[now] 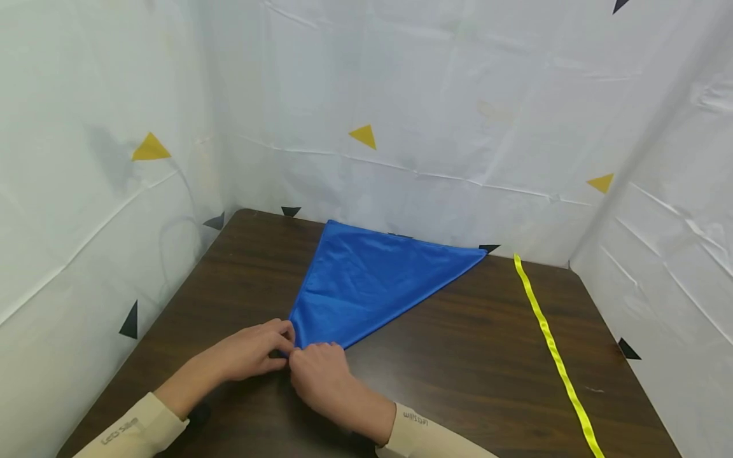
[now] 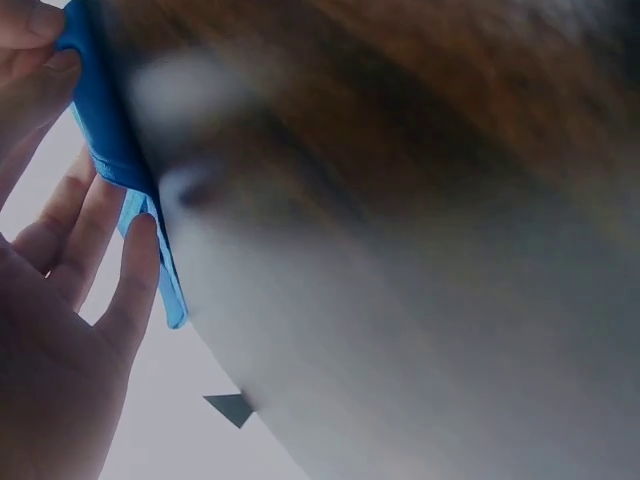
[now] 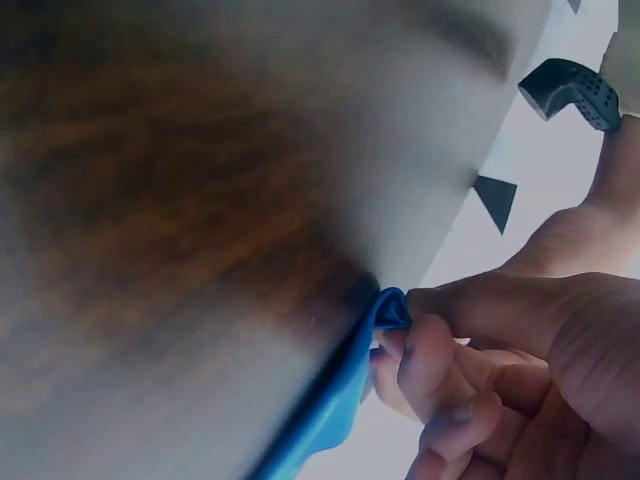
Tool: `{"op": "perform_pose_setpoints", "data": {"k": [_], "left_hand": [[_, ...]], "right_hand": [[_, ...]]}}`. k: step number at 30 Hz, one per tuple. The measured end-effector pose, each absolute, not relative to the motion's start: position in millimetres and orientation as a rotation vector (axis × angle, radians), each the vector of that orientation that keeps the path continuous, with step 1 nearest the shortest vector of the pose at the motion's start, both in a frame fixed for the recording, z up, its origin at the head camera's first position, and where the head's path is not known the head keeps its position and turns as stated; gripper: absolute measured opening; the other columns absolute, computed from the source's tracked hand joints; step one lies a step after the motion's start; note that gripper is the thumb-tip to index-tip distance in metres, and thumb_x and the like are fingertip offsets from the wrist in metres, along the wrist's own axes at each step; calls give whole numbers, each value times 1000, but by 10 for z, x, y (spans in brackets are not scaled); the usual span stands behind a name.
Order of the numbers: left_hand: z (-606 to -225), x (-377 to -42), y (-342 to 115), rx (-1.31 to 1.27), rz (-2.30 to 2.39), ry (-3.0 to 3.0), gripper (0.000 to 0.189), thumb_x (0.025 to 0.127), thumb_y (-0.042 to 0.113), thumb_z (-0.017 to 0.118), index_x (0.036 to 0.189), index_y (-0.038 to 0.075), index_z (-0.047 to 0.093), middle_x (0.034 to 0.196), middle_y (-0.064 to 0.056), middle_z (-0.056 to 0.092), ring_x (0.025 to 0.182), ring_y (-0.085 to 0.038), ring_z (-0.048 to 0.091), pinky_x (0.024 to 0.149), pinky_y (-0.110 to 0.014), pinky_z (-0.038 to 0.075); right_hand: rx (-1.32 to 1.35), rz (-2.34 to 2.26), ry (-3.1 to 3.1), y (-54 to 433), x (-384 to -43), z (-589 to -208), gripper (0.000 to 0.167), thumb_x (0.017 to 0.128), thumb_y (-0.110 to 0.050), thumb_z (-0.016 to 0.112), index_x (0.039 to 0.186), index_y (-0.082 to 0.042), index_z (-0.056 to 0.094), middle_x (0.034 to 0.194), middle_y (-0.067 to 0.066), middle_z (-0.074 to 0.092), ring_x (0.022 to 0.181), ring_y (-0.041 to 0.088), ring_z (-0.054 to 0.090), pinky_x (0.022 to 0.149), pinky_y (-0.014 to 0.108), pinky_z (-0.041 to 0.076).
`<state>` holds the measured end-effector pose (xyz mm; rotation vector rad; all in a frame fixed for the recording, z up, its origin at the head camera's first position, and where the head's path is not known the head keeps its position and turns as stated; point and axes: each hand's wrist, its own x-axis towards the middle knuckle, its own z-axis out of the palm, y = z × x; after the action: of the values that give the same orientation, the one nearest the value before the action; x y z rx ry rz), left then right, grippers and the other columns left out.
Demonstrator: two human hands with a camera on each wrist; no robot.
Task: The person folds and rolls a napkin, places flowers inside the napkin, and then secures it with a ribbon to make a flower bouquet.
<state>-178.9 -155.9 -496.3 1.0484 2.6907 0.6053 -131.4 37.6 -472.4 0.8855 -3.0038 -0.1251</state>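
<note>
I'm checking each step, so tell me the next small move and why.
Probably fold the near corner of the triangular blue cloth slightly inward: the right hand pinches it where it curls, the left hand touches the edge beside it, and the rest lies spread on the wood-grain table.

Bright head view, soft shadow on wall [image 1: 69, 203], wrist views' tabletop [image 2: 400, 150] blurred

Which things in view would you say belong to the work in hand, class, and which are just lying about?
Seemingly in the work:
- blue cloth
- left hand, at its near end
- right hand, pinching it
- table beneath

Seemingly just about:
- yellow ribbon, apart, untouched
- yellow triangle, left wall
</note>
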Motion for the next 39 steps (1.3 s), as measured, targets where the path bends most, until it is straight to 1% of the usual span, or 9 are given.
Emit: {"op": "perform_pose_setpoints", "data": {"k": [6, 12, 15, 18, 22, 25, 29, 34, 39], "left_hand": [[-4942, -1808, -1527, 1052, 577, 2683, 12, 100, 25, 79, 111, 26, 82, 101, 12, 54, 93, -7, 49, 78, -27, 46], [-4932, -1798, -1504, 1111, 533, 2726, 20, 101, 28, 78, 119, 22, 77, 102, 13, 62, 94, -8, 51, 81, -31, 47], [-4961, -1788, -1515, 1123, 559, 2750, 20, 101, 27, 78, 120, 24, 72, 104, 13, 65, 94, -8, 52, 82, -32, 47], [-5012, -1788, -1534, 1113, 580, 2764, 20, 100, 28, 79, 117, 26, 68, 103, 14, 64, 95, -7, 51, 83, -32, 46], [-5083, -1807, -1556, 1142, 580, 2769, 18, 98, 27, 82, 110, 30, 68, 102, 15, 59, 97, -7, 50, 83, -31, 45], [-5094, -1810, -1568, 1162, 603, 2769, 19, 96, 26, 84, 106, 32, 70, 106, 16, 58, 99, -7, 50, 84, -31, 45], [-5056, -1797, -1575, 1194, 637, 2769, 19, 95, 23, 85, 107, 32, 73, 110, 16, 58, 100, -8, 50, 84, -32, 46], [-5013, -1793, -1563, 1221, 652, 2780, 15, 95, 19, 85, 104, 30, 79, 109, 14, 57, 100, -8, 50, 84, -31, 48], [-5008, -1807, -1558, 1231, 647, 2781, 12, 96, 19, 84, 102, 28, 82, 110, 14, 57, 101, -8, 51, 86, -31, 50]], "right_hand": [[899, -37, -3015, 393, -1358, -4724, 34, 97, -23, 77, 68, -17, 60, 62, 0, 57, 56, 19, 57, 49, 35, 47], [892, 20, -3090, 400, -1425, -4724, 35, 97, -22, 76, 67, -17, 59, 63, 0, 57, 57, 20, 57, 52, 38, 50], [893, 64, -3130, 412, -1455, -4723, 35, 98, -21, 75, 67, -17, 59, 63, 0, 56, 56, 18, 55, 52, 37, 49], [890, 138, -3173, 440, -1492, -4717, 33, 98, -21, 74, 69, -17, 59, 62, -1, 53, 55, 17, 52, 51, 36, 46], [913, 275, -3209, 497, -1559, -4708, 34, 99, -20, 73, 70, -19, 57, 60, -4, 47, 53, 15, 48, 50, 33, 40], [928, 347, -3237, 537, -1609, -4694, 37, 100, -21, 72, 67, -19, 55, 57, -6, 44, 51, 13, 47, 50, 31, 39], [928, 418, -3308, 571, -1674, -4686, 36, 102, -22, 71, 67, -21, 62, 57, -7, 48, 53, 11, 50, 53, 30, 41], [926, 517, -3383, 596, -1749, -4687, 26, 103, -26, 73, 77, -25, 75, 61, -9, 57, 55, 9, 54, 54, 28, 44], [918, 491, -3373, 609, -1761, -4701, 22, 102, -31, 76, 81, -25, 74, 66, -11, 61, 58, 8, 56, 56, 28, 45]]}}
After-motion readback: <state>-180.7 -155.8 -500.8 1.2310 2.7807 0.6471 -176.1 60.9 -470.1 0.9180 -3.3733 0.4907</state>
